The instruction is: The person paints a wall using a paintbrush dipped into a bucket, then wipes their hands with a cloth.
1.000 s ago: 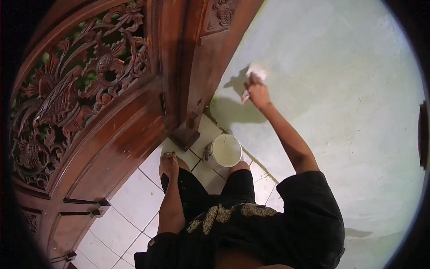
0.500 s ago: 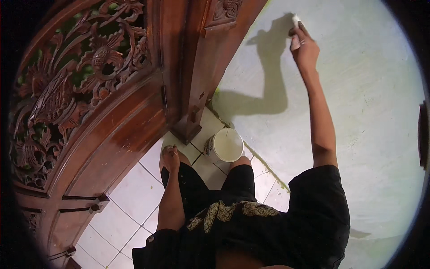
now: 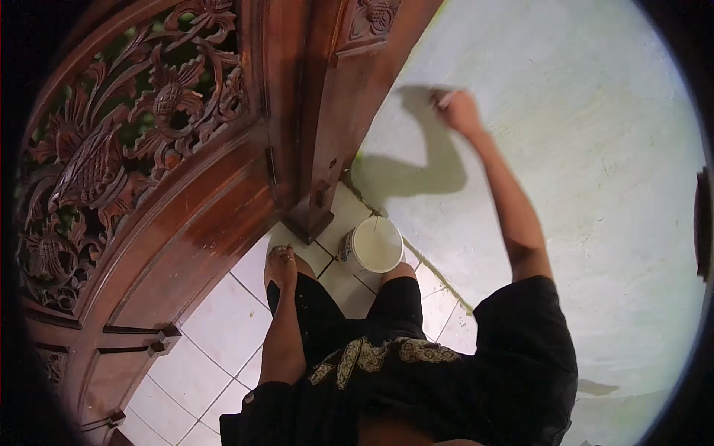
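My right hand (image 3: pixel 457 111) is raised at the wall (image 3: pixel 580 163), with its fingers closed round a paintbrush (image 3: pixel 445 99). Most of the brush is hidden by the hand and blurred. Pale, uneven paint covers the wall, and the shadow of my arm falls on it left of the hand. My left hand (image 3: pixel 282 262) rests on my left knee with its fingers curled in, and nothing shows in it. Between my knees and the wall, a white bucket (image 3: pixel 378 245) of whitish paint stands on the tiles, apart from both hands.
A dark brown carved wooden panel (image 3: pixel 167 97) rises on the left, its post (image 3: pixel 311 186) meeting the wall. White floor tiles (image 3: pixel 223 327) lie below. Along the wall's foot runs a rough greenish edge (image 3: pixel 439 277). Something dark (image 3: pixel 702 223) juts in at the far right.
My right hand has swept down and to the left across the wall with the paintbrush, and its shadow has shifted too. My left hand and the bucket stay nearly where they were.
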Demonstrator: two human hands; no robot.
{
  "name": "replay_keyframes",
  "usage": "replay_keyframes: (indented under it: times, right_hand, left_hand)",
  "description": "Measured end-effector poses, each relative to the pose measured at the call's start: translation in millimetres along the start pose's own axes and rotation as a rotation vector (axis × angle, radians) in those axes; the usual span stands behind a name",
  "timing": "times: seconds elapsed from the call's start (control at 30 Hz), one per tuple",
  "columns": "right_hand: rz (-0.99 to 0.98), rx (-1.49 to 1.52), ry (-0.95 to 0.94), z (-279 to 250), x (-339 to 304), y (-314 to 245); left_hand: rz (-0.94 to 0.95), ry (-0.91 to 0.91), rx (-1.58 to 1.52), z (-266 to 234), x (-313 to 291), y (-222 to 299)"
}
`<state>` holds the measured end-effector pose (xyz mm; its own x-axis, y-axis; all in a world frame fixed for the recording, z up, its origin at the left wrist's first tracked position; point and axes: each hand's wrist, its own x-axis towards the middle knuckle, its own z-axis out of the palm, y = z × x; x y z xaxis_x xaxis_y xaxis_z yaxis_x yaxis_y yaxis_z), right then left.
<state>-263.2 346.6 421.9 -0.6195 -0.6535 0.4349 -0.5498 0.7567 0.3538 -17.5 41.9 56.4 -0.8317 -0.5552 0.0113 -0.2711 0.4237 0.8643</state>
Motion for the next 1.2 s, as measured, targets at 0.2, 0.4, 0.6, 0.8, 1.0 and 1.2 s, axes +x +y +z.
replay_keyframes:
  times: [0.2,0.4,0.6,0.8,1.0,1.2]
  right_hand:
    - [0.342,-0.131,0.246,-118.3,65.1,-9.0]
    - [0.139,-0.407,0.178,-11.7,-8.4,-27.3]
    - [0.077,-0.124,-0.273,38.9,-55.6,-96.0]
    - [0.149,-0.047,-0.136,0.9,-70.0,0.3]
    - [0.293,-0.1,0.365,-138.3,27.0,-19.0]
    - [0.119,-0.405,-0.021,-24.2,-53.4,-37.0]
  left_hand:
    - [-0.071,-0.07,0.082,-9.4,2.0,-10.9]
    - [-0.049,-0.11,0.131,2.1,6.3,-11.5]
    - [-0.022,0.088,-0.009,-11.7,-2.1,-2.8]
    - [0.025,0.053,0.021,-1.2,-4.3,23.6]
    - [0.088,0.044,-0.198,19.9,6.8,-76.4]
    - [-0.072,-0.048,0.025,14.7,1.0,-45.0]
